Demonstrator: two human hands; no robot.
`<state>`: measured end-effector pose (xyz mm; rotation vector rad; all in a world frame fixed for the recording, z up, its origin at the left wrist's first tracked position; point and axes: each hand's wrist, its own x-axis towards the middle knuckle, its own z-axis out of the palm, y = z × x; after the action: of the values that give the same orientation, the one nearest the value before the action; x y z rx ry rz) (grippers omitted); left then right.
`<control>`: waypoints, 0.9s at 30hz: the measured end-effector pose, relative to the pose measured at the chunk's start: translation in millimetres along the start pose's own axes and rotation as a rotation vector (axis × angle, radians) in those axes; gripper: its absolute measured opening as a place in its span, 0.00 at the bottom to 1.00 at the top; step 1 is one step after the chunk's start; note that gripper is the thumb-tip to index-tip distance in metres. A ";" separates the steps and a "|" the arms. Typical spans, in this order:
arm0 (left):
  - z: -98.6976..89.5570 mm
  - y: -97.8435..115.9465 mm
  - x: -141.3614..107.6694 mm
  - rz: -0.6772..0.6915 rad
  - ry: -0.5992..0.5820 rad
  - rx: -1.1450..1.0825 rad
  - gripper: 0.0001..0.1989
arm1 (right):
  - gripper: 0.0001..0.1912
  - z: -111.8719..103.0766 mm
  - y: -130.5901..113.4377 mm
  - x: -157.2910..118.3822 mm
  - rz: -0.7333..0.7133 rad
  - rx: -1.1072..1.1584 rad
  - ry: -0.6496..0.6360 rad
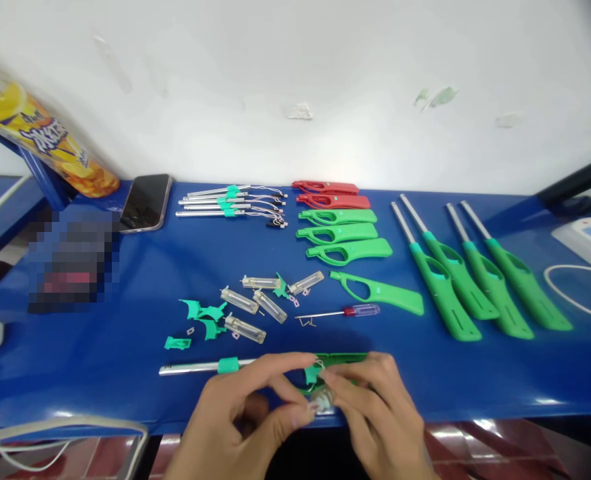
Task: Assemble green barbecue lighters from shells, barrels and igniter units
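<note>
At the table's front edge, my left hand (255,407) is closed, thumb and fingertips pinching a small clear part (321,401) that looks like a lighter fuel tank, though it is blurred and partly covered. My right hand (378,407) closes on the same part from the other side. Just behind the fingertips show a teal trigger piece (312,373) and thin wires. Under my right hand lies a green lighter shell half (343,359), mostly hidden. A metal lighter tube (195,368) with a teal collar (228,365) runs left from behind my left hand.
Several clear fuel tanks (245,329), teal pieces (210,312) and a screwdriver (360,311) lie ahead. Behind are wired tubes (205,213), red shell halves (333,201) and green ones (350,252). Assembled lighters (450,307) lie right; a phone (146,202) and bottle (50,137) left.
</note>
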<state>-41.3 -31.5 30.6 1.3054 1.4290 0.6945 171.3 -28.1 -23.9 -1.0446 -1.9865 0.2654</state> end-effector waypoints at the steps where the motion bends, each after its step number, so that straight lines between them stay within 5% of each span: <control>1: -0.4 -2.5 -1.2 0.043 0.055 0.041 0.13 | 0.16 0.7 -0.4 -0.7 0.025 0.031 0.029; 5: -7.9 -20.4 -4.1 0.330 0.341 0.332 0.14 | 0.13 3.1 0.1 -4.7 0.157 0.200 0.142; 9: -22.7 -41.5 -3.6 0.541 0.358 0.604 0.19 | 0.08 5.7 2.7 -12.3 0.280 0.332 0.218; 13: -32.1 -53.9 -2.7 0.554 0.300 0.733 0.20 | 0.01 5.6 0.8 -15.7 0.299 0.365 0.228; 19: -32.0 -52.8 1.3 0.564 0.295 0.711 0.15 | 0.18 -9.3 -4.2 -5.6 0.292 0.214 -0.007; 27: -28.3 -48.9 5.6 0.546 0.286 0.599 0.12 | 0.19 -0.7 -0.5 2.4 0.237 0.075 -0.075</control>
<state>-83.9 -31.9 -6.9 2.1852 1.5857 0.8675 170.8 -26.7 -21.8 -1.2382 -1.9031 0.5094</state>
